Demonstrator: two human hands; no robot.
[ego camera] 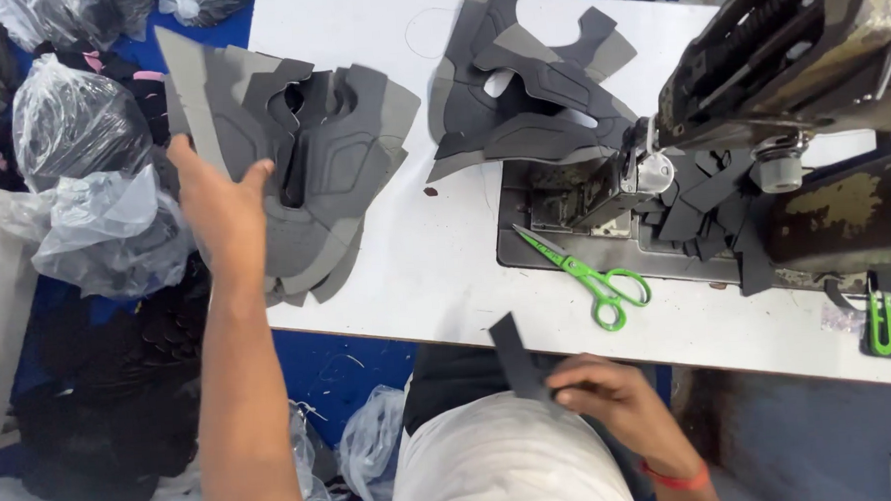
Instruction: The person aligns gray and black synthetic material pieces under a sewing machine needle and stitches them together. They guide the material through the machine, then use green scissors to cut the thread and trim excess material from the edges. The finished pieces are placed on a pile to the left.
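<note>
- workbench view from a head cam, looking down at a white tabletop (436,271) w/ an old industrial sewing machine (798,75) at the right.
- left hand (218,195) is stretched out to the left pile of flat grey cut fabric panels (332,165); fingers spread, lying on the pile's near edge. whether it has pinched a panel yet: cannot tell.
- that pile sits fanned at the table's left end, prob so single pieces can be slid off w/o lifting the lot.
- right hand (612,398) is low, near the person's lap, fingers clenched on one dark grey fabric strip (518,358); the strip sticks up past the table's front edge, held clear of the work surface.
- second heap of dark grey cut panels (538,86) lies just behind the machine's needle area, within reach of the feed.
- smaller dark offcuts (709,204) are bunched on the machine bed.
- counts: 2 panel piles, 1 strip in hand, 1 pair of green-handled scissors (592,274) on the metal plate, blades shut, handles toward the person for a quick grab.
- several clear plastic bags (82,176) of dark stock crowd the floor at left; approx 5 visible.
- orange band (676,479) on the right wrist.
</note>
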